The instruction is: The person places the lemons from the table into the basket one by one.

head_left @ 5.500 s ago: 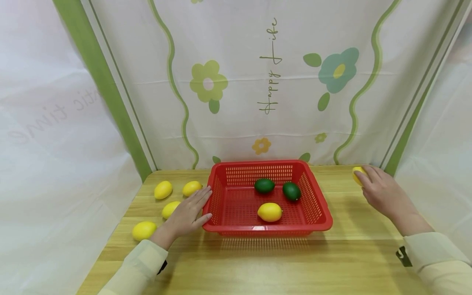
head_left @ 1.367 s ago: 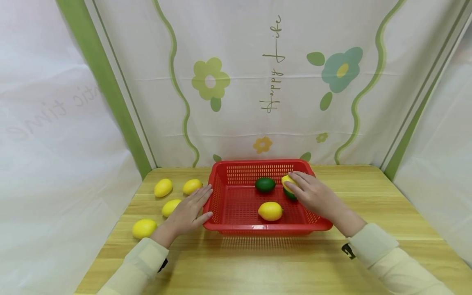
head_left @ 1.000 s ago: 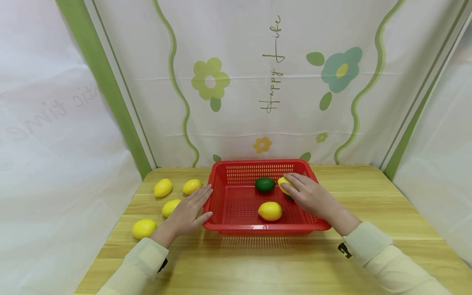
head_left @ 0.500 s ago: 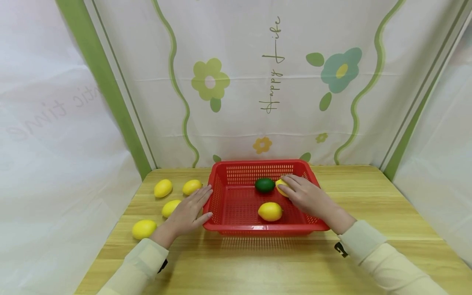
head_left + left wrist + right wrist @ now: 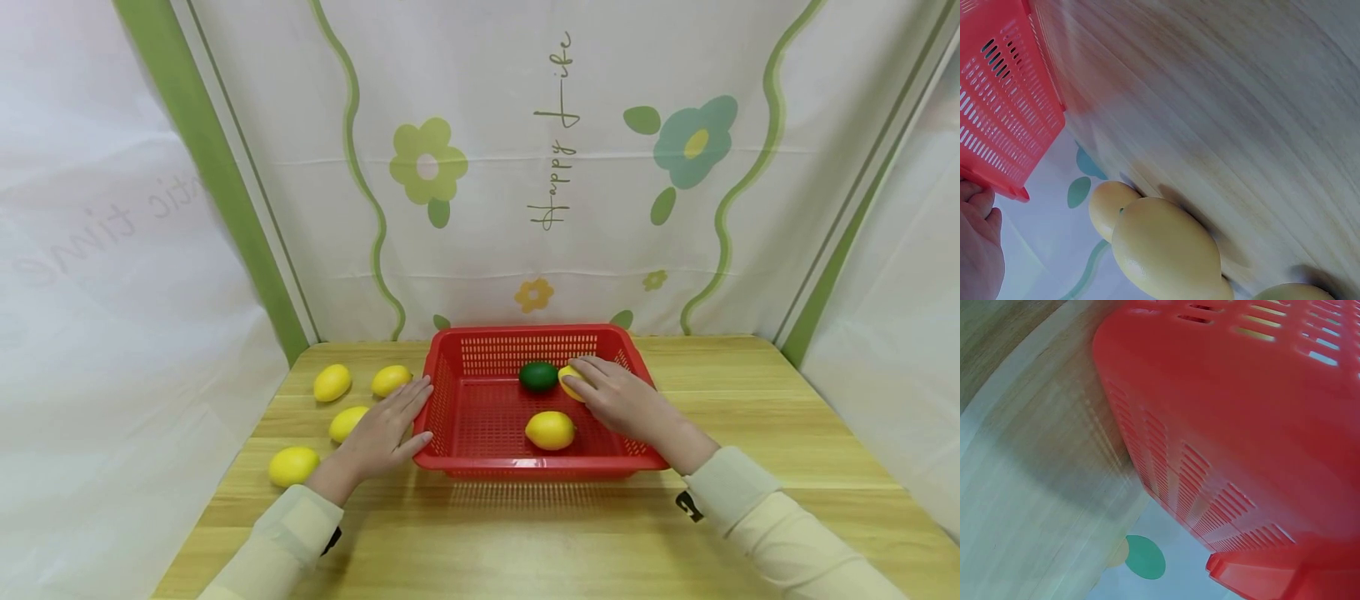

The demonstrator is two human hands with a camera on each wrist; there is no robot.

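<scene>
In the head view a red plastic basket (image 5: 525,463) stands on the table. My left hand (image 5: 378,437) rests on its left rim, fingers straight; the left wrist view shows these fingers (image 5: 982,200) at the rim. My right hand (image 5: 618,400) reaches over the right side into the basket and holds a yellow lemon (image 5: 570,383) between thumb and fingers, partly covered by them. Close to its left lies a dark green, lime-like fruit (image 5: 538,377). Another lemon (image 5: 550,431) lies nearer the front of the basket. A second green fruit is hidden under my right hand.
Several lemons lie on the wooden table (image 5: 480,542) left of the basket, among them a lemon (image 5: 294,467) near my left wrist and a lemon (image 5: 332,383) farther back. A white curtain (image 5: 487,83) with printed flowers hangs behind the table; white sheets flank both sides.
My right hand has carried its lemon from the table's far right into the basket, then slightly left toward the green fruit, covering the other green one. My left hand stays on the rim.
</scene>
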